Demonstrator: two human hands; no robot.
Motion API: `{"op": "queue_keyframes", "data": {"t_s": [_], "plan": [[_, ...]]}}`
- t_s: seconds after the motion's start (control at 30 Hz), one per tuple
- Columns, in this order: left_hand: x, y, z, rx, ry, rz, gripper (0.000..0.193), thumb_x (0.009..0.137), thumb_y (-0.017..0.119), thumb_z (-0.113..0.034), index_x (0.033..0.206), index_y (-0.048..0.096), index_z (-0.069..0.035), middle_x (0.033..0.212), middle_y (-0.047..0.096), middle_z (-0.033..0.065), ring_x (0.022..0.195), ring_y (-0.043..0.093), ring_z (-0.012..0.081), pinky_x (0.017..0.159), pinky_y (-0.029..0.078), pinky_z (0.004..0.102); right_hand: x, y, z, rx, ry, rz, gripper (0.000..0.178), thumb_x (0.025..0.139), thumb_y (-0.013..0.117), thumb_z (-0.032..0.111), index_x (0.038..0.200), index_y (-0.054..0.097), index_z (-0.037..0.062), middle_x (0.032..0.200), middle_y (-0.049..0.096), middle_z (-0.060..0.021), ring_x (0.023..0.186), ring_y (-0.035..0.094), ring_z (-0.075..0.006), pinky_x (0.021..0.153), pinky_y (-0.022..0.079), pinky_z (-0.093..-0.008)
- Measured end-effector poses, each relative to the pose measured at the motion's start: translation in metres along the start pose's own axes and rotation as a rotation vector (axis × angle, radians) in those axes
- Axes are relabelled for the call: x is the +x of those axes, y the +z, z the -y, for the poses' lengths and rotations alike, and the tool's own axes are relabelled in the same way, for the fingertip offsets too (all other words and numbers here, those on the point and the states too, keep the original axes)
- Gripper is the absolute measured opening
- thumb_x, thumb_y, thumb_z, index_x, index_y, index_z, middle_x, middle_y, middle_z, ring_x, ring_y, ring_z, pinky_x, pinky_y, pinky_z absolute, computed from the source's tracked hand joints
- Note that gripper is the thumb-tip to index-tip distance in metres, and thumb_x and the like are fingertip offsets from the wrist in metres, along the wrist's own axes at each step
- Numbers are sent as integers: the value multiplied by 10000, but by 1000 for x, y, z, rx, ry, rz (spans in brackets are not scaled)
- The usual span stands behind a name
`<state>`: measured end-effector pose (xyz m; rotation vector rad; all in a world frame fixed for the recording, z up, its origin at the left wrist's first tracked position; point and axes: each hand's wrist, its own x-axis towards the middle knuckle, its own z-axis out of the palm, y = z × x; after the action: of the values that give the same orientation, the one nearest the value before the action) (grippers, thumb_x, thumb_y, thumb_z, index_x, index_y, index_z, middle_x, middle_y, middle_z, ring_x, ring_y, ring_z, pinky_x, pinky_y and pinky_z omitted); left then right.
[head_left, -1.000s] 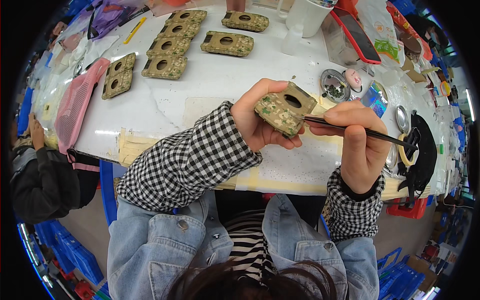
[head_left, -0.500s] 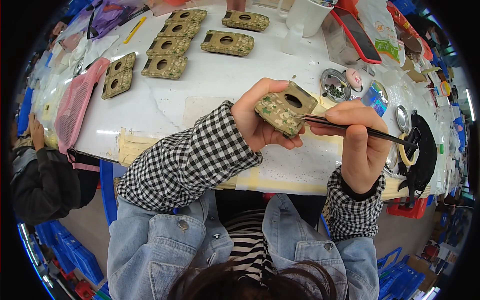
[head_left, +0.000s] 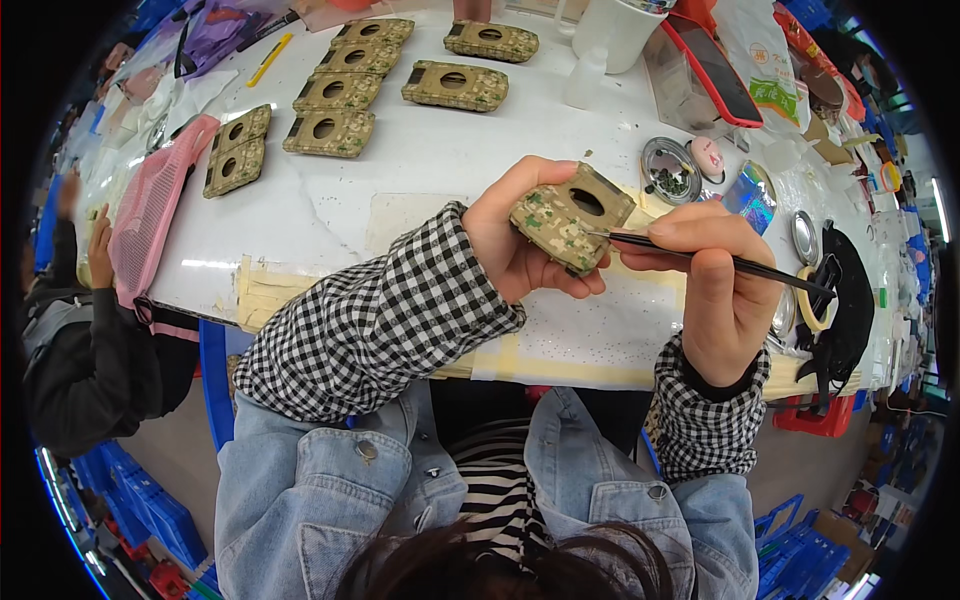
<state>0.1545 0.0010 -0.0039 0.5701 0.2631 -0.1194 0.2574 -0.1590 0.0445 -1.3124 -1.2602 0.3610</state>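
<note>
My left hand [head_left: 515, 230] grips a camouflage-patterned toy tank hull [head_left: 560, 232] above the table, its round opening facing up. Pinched in my right hand [head_left: 715, 265] is a pair of black tweezers [head_left: 735, 264], whose tips meet the hull's surface beside the opening. Whether the tips hold a small part is too fine to see. Several similar hulls stand farther back, among them one hull [head_left: 455, 86] in the middle and another [head_left: 330, 133] to its left. A round metal dish [head_left: 671, 158] with tiny dark green parts sits beyond my right hand.
A pink mesh basket [head_left: 165, 205] lies at the left edge, close to a co-worker's hand [head_left: 100, 250]. At the back right are a white mug [head_left: 612, 32] and a red-cased phone [head_left: 712, 72]. A black pouch-like item [head_left: 848, 295] and yellow-handled scissors [head_left: 815, 305] lie to the right.
The tweezers look pressed closer together now. My hands and the held hull have barely moved. At the left, the co-worker's hand and arm have shifted.
</note>
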Motion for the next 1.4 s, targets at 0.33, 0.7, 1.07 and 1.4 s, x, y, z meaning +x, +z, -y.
{"op": "queue_keyframes", "data": {"t_s": [0.33,0.7,1.07,1.4], "plan": [[-2,6,-2,-20,-25,-41,531,883,388,-439,1022,576,37,765,625,173,593,615,287,543,538,356,-1,2,-2,155,0,-49,250,941,485,153,962,580,-77,932,571,-165,837,625,-212,723,565,-290],[-3,6,-2,-9,-20,-53,528,877,396,-444,1023,577,30,774,620,167,596,611,285,541,534,355,0,1,0,46,3,-16,332,956,442,239,960,561,-71,931,553,-170,803,633,-231,711,569,-308],[-3,6,-2,-22,-25,-56,530,878,400,-440,1028,572,39,763,624,174,590,614,285,539,541,355,-1,1,-1,105,-6,-28,237,937,485,139,964,585,-74,923,577,-163,835,621,-204,725,557,-280],[-2,3,-2,-50,-23,-3,532,898,359,-419,1060,555,48,783,624,192,600,627,290,532,544,350,-1,-1,2,204,9,-94,345,957,453,231,999,548,-98,955,556,-173,855,649,-281,745,568,-335]]}}
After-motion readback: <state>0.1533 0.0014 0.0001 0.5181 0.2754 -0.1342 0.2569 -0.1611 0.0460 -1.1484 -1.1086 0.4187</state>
